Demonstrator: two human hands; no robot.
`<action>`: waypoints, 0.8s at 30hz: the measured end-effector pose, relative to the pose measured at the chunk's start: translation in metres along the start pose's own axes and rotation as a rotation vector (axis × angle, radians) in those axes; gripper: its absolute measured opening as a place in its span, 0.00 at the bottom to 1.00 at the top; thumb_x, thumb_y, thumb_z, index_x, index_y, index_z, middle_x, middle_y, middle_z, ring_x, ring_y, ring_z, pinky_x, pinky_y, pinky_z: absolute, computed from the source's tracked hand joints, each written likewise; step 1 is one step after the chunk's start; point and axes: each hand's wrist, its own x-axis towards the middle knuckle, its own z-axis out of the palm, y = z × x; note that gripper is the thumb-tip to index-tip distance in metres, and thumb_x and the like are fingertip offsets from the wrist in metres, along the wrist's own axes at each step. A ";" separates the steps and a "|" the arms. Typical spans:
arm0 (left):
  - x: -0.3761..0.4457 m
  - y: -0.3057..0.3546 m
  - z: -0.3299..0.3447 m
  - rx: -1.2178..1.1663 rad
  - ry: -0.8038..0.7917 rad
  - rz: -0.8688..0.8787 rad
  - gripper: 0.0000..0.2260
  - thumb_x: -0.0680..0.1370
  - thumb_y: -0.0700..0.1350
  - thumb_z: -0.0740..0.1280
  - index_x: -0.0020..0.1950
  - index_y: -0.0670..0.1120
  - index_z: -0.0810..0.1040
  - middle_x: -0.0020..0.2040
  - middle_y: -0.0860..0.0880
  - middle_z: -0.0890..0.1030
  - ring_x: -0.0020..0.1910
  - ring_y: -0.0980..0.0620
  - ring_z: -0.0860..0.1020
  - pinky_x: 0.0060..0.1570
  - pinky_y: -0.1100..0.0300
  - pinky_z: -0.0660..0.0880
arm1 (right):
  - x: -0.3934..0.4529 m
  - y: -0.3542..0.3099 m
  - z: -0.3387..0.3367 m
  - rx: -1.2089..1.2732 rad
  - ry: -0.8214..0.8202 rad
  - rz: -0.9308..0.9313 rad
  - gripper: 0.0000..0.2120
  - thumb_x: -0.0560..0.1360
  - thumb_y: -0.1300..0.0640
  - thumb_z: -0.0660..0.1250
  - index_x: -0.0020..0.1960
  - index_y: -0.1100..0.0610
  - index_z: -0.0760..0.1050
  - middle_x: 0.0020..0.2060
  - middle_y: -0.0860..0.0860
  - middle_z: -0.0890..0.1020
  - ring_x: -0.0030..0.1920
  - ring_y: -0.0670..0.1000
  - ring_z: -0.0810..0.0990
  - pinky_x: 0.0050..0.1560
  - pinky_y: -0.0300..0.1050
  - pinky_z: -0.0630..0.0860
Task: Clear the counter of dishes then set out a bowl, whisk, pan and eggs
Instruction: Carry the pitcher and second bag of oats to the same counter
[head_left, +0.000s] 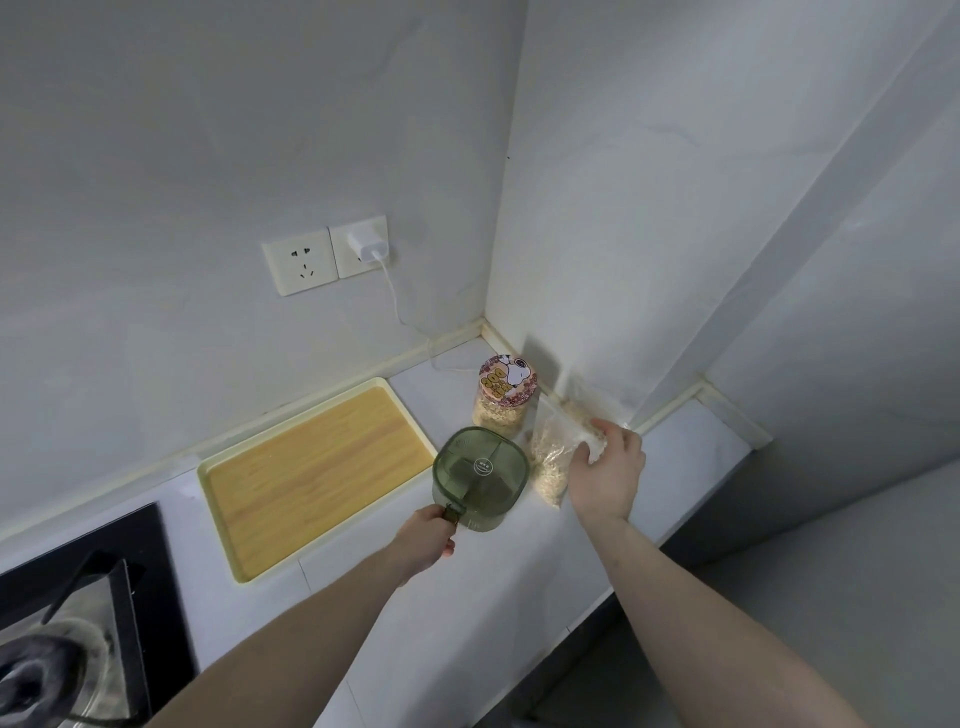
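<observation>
Both hands grip: left hand (427, 538) green container (480, 475), right hand (608, 467) bag (553, 457).

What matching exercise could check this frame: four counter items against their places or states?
Items:
1. green container
2. clear bag of grains
3. jar with cartoon lid
4. wooden tray

Places or states:
A. lies flat between the stove and the container
B. left hand holds its handle
C. stands nearest the wall corner
D. right hand grips it

Pairs: 1-B, 2-D, 3-C, 4-A
</observation>
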 end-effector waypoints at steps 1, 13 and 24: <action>-0.001 0.003 0.002 0.020 -0.004 -0.006 0.08 0.74 0.39 0.60 0.51 0.43 0.75 0.42 0.46 0.73 0.38 0.48 0.74 0.44 0.56 0.72 | -0.001 -0.003 0.001 -0.005 -0.003 -0.043 0.17 0.77 0.62 0.67 0.64 0.51 0.77 0.62 0.51 0.73 0.65 0.54 0.71 0.61 0.52 0.76; -0.046 -0.014 -0.032 0.106 0.197 0.118 0.23 0.78 0.36 0.57 0.70 0.53 0.74 0.66 0.54 0.75 0.47 0.51 0.80 0.39 0.64 0.75 | -0.046 -0.061 0.047 0.052 -0.319 -0.446 0.17 0.75 0.64 0.67 0.60 0.49 0.76 0.60 0.44 0.73 0.48 0.46 0.78 0.46 0.38 0.73; -0.165 -0.131 -0.088 0.153 0.652 0.176 0.19 0.78 0.37 0.63 0.65 0.55 0.76 0.66 0.57 0.72 0.61 0.58 0.75 0.60 0.59 0.75 | -0.162 -0.097 0.112 0.080 -0.849 -0.641 0.19 0.76 0.60 0.66 0.65 0.48 0.75 0.61 0.41 0.73 0.57 0.45 0.77 0.54 0.45 0.78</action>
